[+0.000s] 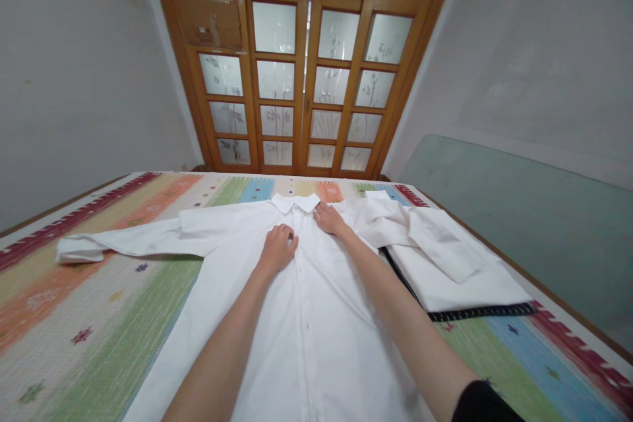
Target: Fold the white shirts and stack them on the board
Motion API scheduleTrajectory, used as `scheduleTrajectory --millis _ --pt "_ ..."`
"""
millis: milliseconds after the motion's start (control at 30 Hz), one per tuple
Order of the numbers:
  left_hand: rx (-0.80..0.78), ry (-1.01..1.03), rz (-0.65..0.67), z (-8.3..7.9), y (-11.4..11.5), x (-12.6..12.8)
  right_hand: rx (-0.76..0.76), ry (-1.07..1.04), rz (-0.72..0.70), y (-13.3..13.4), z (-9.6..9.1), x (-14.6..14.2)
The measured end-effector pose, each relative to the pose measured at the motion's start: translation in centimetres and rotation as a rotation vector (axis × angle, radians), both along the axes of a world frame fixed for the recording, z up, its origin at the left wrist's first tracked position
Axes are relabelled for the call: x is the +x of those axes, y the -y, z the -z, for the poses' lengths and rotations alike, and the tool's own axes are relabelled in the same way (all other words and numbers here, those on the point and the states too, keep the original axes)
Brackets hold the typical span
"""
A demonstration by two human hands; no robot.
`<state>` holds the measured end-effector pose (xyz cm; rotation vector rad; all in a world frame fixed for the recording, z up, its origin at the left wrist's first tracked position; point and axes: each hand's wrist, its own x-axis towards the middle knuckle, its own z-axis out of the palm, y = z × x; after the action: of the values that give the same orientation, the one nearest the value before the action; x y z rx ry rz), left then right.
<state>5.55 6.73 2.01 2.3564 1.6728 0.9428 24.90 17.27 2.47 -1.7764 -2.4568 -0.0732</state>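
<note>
Left hand (278, 247) and right hand (329, 218) at one white shirt (341, 316), one pile (469, 290) to their right.
The shirt lies front up beneath them, lightly creased: one collar (295, 203), two sleeves — one stretched out leftward (143, 237), one bunched across the pile. The hands are apart, left curled beside the placket (304, 316), right at the collar; whether either pinches cloth, I cannot tell. Striped cover (99, 323) lies open leftward — its far edge just beyond the collar.

Light soft, dim on plain grey walls (74, 66). White glare streak on brown rectangular door panel (208, 21). Shadows faint. Edges stretched. White collared fabric shirt (277, 330) softly detailed.
</note>
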Motion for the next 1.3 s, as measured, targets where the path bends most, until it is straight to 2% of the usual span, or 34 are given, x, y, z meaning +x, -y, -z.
scheduleTrajectory --millis 167,367,533,700,900,1167,1300 --pt "-0.004 0.004 0.001 -0.1 0.0 0.0 -0.031 -0.032 0.006 0.0 -0.1 0.1" --pt "-0.005 -0.003 -0.009 -0.1 0.0 0.0 -0.088 -0.032 0.16 0.8 -0.6 -1.2" --pt "-0.022 -0.009 -0.01 -0.1 -0.1 0.1 -0.127 -0.003 0.251 2.8 -0.1 -1.8" --pt "-0.03 0.005 -0.006 0.0 -0.1 0.1 -0.143 -0.016 0.223 5.1 0.6 -1.2" --pt "-0.028 0.046 0.0 0.5 -0.5 -0.1 -0.085 -0.064 0.186 5.8 0.5 -0.6" --pt "-0.049 0.08 0.032 0.3 -0.8 -0.6 -0.018 -0.095 0.219 7.2 -1.7 -2.8" --pt "-0.032 0.082 0.042 0.2 -0.7 -0.6 0.017 -0.296 0.127 8.0 -2.8 -4.8"
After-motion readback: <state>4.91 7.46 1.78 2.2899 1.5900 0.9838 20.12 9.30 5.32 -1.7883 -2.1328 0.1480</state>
